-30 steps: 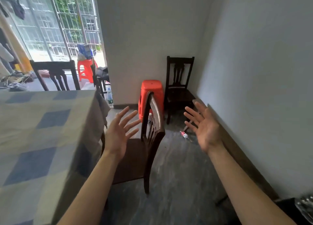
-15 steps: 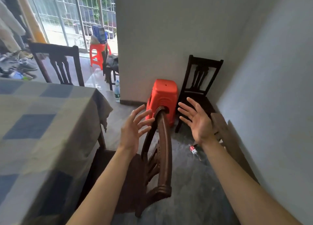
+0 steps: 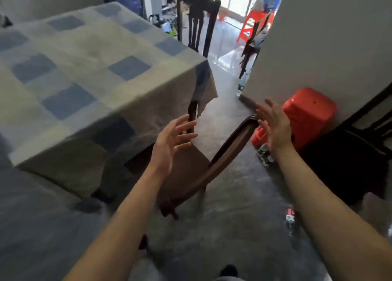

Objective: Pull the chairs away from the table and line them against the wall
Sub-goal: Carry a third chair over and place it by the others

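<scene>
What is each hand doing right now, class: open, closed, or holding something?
Left hand: open, fingers spread, holding nothing.
Right hand: open, holding nothing, beside the top rail of the dark brown wooden chair.

Floor (image 3: pixel 233 227) — dark grey, mottled. Standing on it: a brown chair (image 3: pixel 191 172) at the near corner of the tabletop (image 3: pixel 84 79), a dark chair (image 3: pixel 197 24) at its far edge, a red stool (image 3: pixel 307 115) against the wall (image 3: pixel 328 37), and a black chair (image 3: pixel 350 157) just beside the stool. One bottle (image 3: pixel 290 214) lies near the black chair. The tabletop carries a blue-and-beige checked cloth (image 3: pixel 127 68) — draped over the edges.
</scene>
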`<state>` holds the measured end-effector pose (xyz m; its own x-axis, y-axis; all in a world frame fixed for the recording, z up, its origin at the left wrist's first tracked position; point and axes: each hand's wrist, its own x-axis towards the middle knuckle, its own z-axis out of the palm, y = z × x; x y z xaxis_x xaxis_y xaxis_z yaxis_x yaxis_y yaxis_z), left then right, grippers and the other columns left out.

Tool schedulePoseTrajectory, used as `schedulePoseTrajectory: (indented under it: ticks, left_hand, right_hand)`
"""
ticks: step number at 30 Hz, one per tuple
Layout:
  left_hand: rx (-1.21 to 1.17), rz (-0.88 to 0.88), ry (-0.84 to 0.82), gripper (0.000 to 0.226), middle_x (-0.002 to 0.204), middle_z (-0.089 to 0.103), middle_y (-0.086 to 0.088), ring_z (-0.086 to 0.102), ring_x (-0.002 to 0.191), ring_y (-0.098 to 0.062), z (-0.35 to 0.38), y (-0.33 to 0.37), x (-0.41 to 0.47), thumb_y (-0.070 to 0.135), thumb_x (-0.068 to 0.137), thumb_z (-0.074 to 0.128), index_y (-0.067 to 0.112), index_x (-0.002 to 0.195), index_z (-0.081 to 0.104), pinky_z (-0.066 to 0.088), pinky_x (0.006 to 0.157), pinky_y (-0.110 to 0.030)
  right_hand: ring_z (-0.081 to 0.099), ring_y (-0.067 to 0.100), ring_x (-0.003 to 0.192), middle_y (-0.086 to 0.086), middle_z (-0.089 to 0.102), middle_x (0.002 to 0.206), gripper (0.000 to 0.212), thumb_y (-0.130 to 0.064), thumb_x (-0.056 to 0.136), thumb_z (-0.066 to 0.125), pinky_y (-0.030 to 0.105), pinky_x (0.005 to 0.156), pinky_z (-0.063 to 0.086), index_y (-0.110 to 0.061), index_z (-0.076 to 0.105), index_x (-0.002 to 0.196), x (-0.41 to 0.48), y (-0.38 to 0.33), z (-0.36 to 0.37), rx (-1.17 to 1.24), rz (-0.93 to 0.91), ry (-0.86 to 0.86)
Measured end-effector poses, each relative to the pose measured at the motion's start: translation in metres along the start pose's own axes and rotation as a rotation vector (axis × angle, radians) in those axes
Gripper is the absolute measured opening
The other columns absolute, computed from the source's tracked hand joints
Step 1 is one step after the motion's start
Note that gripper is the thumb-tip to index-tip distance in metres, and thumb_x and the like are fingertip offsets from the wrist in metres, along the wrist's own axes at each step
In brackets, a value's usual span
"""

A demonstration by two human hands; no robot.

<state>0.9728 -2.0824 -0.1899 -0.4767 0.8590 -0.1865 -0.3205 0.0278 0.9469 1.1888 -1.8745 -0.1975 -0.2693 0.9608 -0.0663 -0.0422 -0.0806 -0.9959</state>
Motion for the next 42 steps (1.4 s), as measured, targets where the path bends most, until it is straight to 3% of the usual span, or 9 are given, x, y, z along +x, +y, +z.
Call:
schedulePoseTrajectory:
  ticks: [5, 11, 13, 16, 21, 26, 30, 34, 42]
  left_hand:
    - [0.093, 0.064, 0.252, 0.048, 0.127, 0.074, -0.002, 0.07, 0.113, -0.027, -0.02, -0.031, -0.068, 0.044, 0.099, 0.039, 0.021, 0.131, 0.066, 0.049, 0.098, -0.045]
    - [0.113, 0.147, 0.376, 0.037, 0.119, 0.077, -0.008, 0.072, 0.107, -0.032, -0.019, -0.079, -0.106, 0.03, 0.097, 0.049, 0.011, 0.119, 0.073, 0.05, 0.094, -0.042]
    - [0.116, 0.195, 0.401, 0.034, 0.114, 0.078, -0.009, 0.073, 0.103, -0.032, -0.01, -0.089, -0.104, 0.024, 0.096, 0.051, 0.007, 0.114, 0.075, 0.053, 0.092, -0.033]
    - [0.106, 0.263, 0.472, 0.036, 0.11, 0.079, -0.009, 0.074, 0.098, -0.032, -0.008, -0.095, -0.099, 0.029, 0.093, 0.055, 0.005, 0.108, 0.077, 0.054, 0.09, -0.031]
    - [0.146, 0.276, 0.548, 0.031, 0.101, 0.081, -0.009, 0.074, 0.095, -0.034, -0.005, -0.109, -0.1, 0.027, 0.09, 0.057, 0.01, 0.098, 0.082, 0.053, 0.089, -0.04]
    - [0.158, 0.323, 0.667, 0.034, 0.085, 0.08, -0.009, 0.073, 0.081, -0.023, -0.009, -0.127, -0.097, 0.029, 0.091, 0.054, 0.014, 0.083, 0.082, 0.055, 0.075, -0.023]
    - [0.102, 0.375, 0.831, 0.032, 0.066, 0.068, -0.007, 0.066, 0.07, -0.024, -0.004, -0.149, -0.091, 0.022, 0.088, 0.053, 0.014, 0.062, 0.069, 0.051, 0.08, -0.025]
    - [0.031, 0.41, 0.97, 0.036, 0.053, 0.059, -0.011, 0.057, 0.057, -0.025, 0.0, -0.15, -0.081, 0.021, 0.083, 0.049, 0.011, 0.049, 0.054, 0.047, 0.065, -0.026]
    - [0.012, 0.49, 1.06, 0.037, 0.051, 0.058, -0.009, 0.055, 0.055, -0.025, 0.007, -0.127, -0.105, 0.015, 0.081, 0.043, 0.017, 0.045, 0.052, 0.045, 0.062, -0.029]
  right_hand:
    - [0.066, 0.007, 0.118, -0.007, 0.076, 0.121, 0.047, -0.058, 0.086, 0.053, 0.03, 0.09, 0.045, -0.029, 0.069, 0.12, 0.033, 0.017, -0.012, -0.146, -0.051, -0.098]
    - [0.069, 0.015, 0.116, -0.007, 0.079, 0.109, 0.04, -0.037, 0.092, 0.059, 0.039, 0.11, 0.046, -0.013, 0.073, 0.121, 0.083, 0.054, -0.013, -0.171, -0.137, -0.119]
    - [0.07, 0.016, 0.113, -0.012, 0.079, 0.105, 0.033, -0.038, 0.092, 0.059, 0.036, 0.106, 0.05, -0.021, 0.077, 0.115, 0.086, 0.063, -0.012, -0.194, -0.149, -0.18]
    - [0.073, 0.021, 0.107, -0.006, 0.079, 0.108, 0.022, -0.041, 0.091, 0.062, 0.036, 0.098, 0.056, -0.033, 0.08, 0.102, 0.088, 0.071, -0.013, -0.154, -0.159, -0.24]
    - [0.075, 0.031, 0.104, 0.007, 0.08, 0.104, 0.021, -0.031, 0.091, 0.065, 0.046, 0.102, 0.054, -0.02, 0.08, 0.101, 0.101, 0.075, -0.02, -0.067, -0.068, -0.334]
    - [0.068, 0.041, 0.114, 0.017, 0.078, 0.107, 0.023, -0.024, 0.089, 0.064, 0.048, 0.106, 0.048, -0.011, 0.081, 0.096, 0.114, 0.084, -0.025, -0.055, 0.06, -0.539]
    - [0.07, 0.037, 0.098, 0.016, 0.078, 0.087, 0.022, -0.018, 0.083, 0.059, 0.035, 0.09, 0.053, -0.011, 0.076, 0.072, 0.123, 0.088, -0.023, -0.01, 0.148, -0.637]
    - [0.057, 0.026, 0.066, 0.008, 0.059, 0.057, 0.024, -0.009, 0.075, 0.053, 0.034, 0.077, 0.051, -0.012, 0.066, 0.056, 0.121, 0.09, -0.017, 0.119, 0.18, -0.609]
    - [0.053, 0.025, 0.061, 0.007, 0.056, 0.054, 0.016, -0.017, 0.066, 0.057, 0.031, 0.065, 0.049, -0.014, 0.064, 0.052, 0.111, 0.066, 0.001, 0.16, 0.183, -0.667]
